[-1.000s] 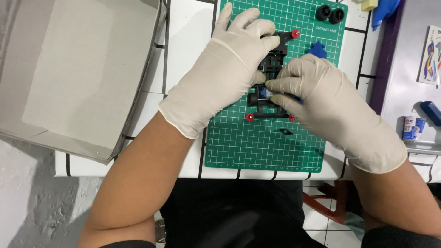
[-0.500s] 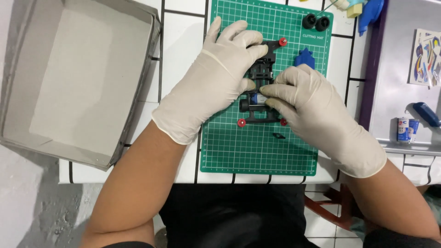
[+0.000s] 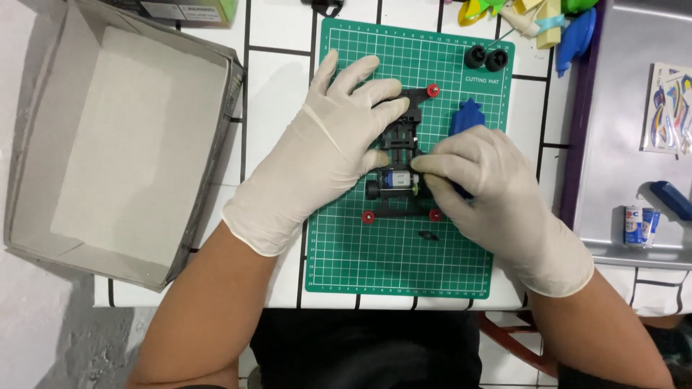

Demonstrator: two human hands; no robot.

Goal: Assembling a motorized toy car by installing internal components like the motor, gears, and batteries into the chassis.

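Note:
A small black toy car chassis (image 3: 401,137) with red rollers at its corners lies on a green cutting mat (image 3: 389,252). A small silver and blue motor (image 3: 398,180) sits in its rear part. My left hand (image 3: 328,148), in a white glove, rests on the chassis from the left and holds it down. My right hand (image 3: 490,191), also gloved, pinches at the motor from the right with thumb and forefinger. A blue plastic part (image 3: 467,117) lies just beyond my right hand.
An open grey cardboard box (image 3: 122,137) stands at the left on the white tiled table. Two black wheels (image 3: 485,57) lie at the mat's far right corner. A small black piece (image 3: 429,235) lies on the mat. Coloured parts, small bottles and a sticker sheet are at the right.
The view has shifted and come closer. My hands stay on the chassis; my right fingers have moved slightly onto the motor.

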